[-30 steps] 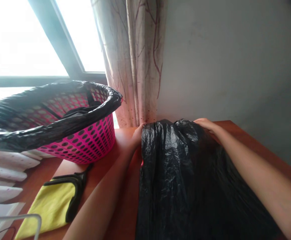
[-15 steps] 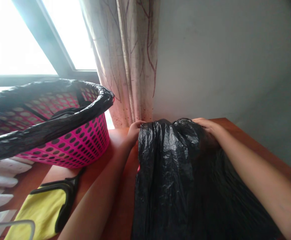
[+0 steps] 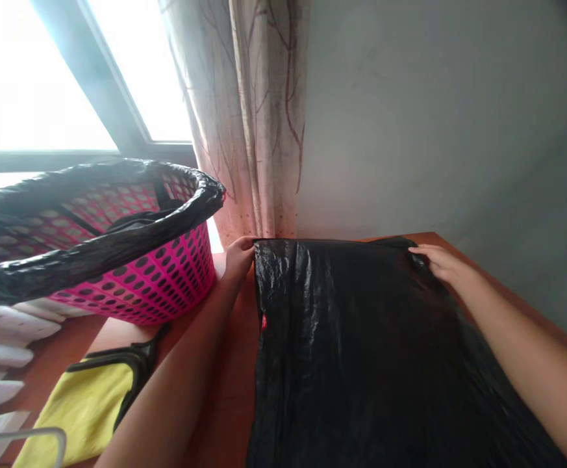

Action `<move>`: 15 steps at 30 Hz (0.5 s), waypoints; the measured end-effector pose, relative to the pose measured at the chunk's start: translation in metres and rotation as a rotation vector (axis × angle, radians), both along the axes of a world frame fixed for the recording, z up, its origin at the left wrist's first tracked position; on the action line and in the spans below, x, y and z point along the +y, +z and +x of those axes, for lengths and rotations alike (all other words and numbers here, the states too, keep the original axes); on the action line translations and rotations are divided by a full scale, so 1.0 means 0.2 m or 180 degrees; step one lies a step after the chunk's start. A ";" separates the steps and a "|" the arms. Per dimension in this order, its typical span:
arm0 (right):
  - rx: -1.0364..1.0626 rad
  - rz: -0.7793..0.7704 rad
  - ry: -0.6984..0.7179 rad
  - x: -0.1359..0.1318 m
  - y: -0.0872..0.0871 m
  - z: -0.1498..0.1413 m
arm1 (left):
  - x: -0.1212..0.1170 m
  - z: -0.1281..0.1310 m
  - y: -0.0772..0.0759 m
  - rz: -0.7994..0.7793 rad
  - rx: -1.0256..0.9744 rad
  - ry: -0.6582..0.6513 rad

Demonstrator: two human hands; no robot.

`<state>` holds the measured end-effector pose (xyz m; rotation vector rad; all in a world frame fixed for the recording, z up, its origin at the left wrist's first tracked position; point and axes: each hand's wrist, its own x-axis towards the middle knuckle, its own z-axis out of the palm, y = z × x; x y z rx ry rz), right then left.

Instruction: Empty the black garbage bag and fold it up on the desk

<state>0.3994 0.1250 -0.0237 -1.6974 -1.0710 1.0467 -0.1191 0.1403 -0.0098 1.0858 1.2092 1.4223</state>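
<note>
Left hand [image 3: 238, 258] pinches one far corner of the black plastic bag [image 3: 346, 338], right hand [image 3: 438, 259] the other, edge straight between them, long axis running back toward the body! Left of the left hand, pink perforated basket [image 3: 161, 276]; nearer, black-trimmed yellow cloth [image 3: 86, 403].

The left hand [image 3: 238, 260] and the right hand [image 3: 436, 259] were bare, as were the smooth forearms [image 3: 512, 335], which narrowed toward slim wrists [image 3: 460, 273].

So the table [image 3: 229, 403] is reddish-brown: pink basket [image 3: 166, 276] sitting just left of the left grip [image 3: 239, 257], yellow cloth [image 3: 86, 403] lying closer in than that, black plastic bag [image 3: 351, 344] spread rightward toward the right grip [image 3: 438, 260].
</note>
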 end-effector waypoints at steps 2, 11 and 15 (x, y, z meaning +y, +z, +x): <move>0.0146 -0.0075 -0.0041 -0.04 -0.01 0.03 | 0.00 0.00 0.00 -0.0062 0.0014 0.0027; 0.0492 -0.0163 0.0003 -0.09 0.03 0.04 | 0.03 0.00 0.07 -0.0874 0.0304 -0.0401; 0.0364 -0.0050 -0.0066 -0.07 0.03 0.04 | 0.05 0.02 0.14 -0.1205 0.0615 -0.0607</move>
